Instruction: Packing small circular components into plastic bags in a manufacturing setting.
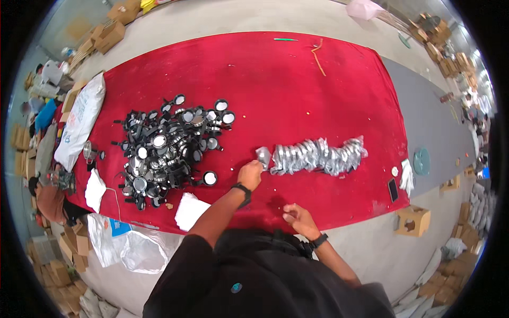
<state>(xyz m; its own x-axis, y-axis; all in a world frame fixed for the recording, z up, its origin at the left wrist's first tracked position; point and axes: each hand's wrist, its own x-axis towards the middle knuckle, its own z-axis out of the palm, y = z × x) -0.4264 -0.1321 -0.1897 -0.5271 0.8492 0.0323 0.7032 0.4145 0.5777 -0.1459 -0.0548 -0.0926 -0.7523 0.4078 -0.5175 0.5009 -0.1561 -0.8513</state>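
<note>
My left hand (250,175) is closed on the near end of a small silver piece in a clear plastic bag (262,155). That bagged piece is at the left end of a row of similar silver pieces in clear bags (318,156), packed side by side on the red cloth. My right hand (301,220) hovers over the near edge of the table, its fingers loosely bent and apart, holding nothing I can see. To the left lies a large heap of black-handled pieces with round silver ends (169,148); their exact kind is unclear.
A red cloth (275,69) covers the table. White paper sheets (191,211) lie near its front edge, with a white sack (82,122) at the left. A phone (393,189) and white glove (406,176) lie right. Beyond stands a teal basket (421,161). A person (50,204) is far left.
</note>
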